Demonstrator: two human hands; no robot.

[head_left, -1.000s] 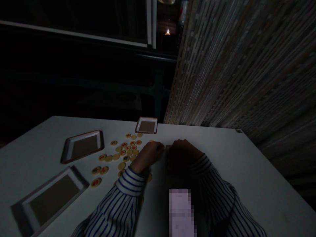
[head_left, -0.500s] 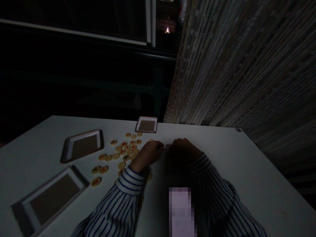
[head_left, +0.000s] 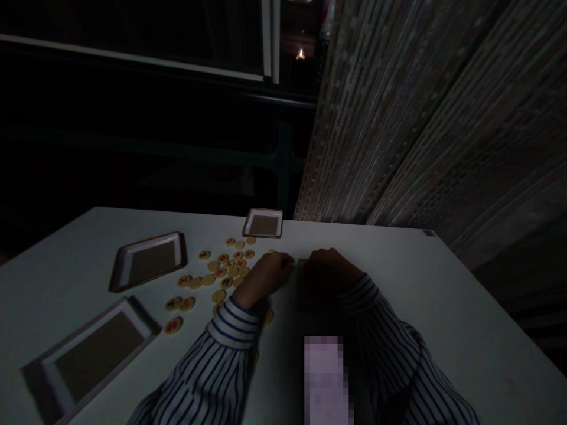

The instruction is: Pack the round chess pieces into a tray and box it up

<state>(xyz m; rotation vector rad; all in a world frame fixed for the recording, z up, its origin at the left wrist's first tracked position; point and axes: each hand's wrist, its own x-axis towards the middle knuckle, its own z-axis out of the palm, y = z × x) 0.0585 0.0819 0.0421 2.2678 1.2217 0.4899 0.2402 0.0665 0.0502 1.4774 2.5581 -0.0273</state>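
Both hands rest close together on the white table in dim light. My left hand is curled with the fingers closed, at the right edge of several scattered round yellow game discs marked red or black. My right hand is also curled, in deep shadow. Between the two hands lies a small dark object that both seem to touch; I cannot make out what it is. Both sleeves are blue-and-white striped.
Three brown-bottomed rectangular trays lie on the table: a small one at the back, a medium one to the left, a large one near the front left. A woven blind hangs at the right.
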